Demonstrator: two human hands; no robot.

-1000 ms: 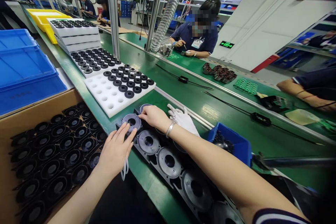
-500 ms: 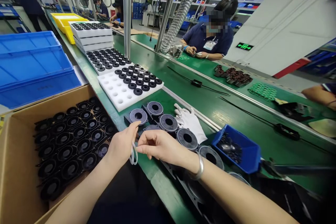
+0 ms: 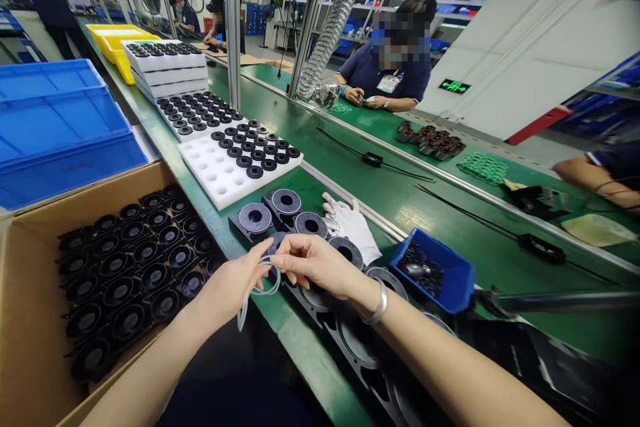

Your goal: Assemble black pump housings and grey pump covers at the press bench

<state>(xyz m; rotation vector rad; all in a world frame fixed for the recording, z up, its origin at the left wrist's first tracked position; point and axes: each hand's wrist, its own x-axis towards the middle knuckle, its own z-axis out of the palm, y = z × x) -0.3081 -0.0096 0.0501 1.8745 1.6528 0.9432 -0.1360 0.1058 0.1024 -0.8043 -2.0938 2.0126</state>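
Thin pale grey rings [image 3: 243, 312], like rubber seals, hang in loose loops between my two hands above the table's near edge. My left hand [image 3: 239, 281] holds the rings, its fingers bent around them and the index finger pointing up. With thumb and fingertips pinched, my right hand [image 3: 315, 261] grips one loop; a silver bangle circles that wrist. Beneath and beyond my hands stand rows of black round-topped housings [image 3: 255, 217], several partly covered by my right hand and forearm. A white glove [image 3: 354, 230] lies just past them.
On my left, a cardboard box [image 3: 30, 320] holds rows of black fan housings beside blue crates [image 3: 60, 127]. White foam trays [image 3: 200, 170] carry black discs. A blue bin [image 3: 450, 277] of small dark parts sits right. A co-worker [image 3: 390, 73] works across the green bench.
The rings have been drawn out into wider loops between my hands. My left fingers have opened around them somewhat, and the view has shifted slightly right.
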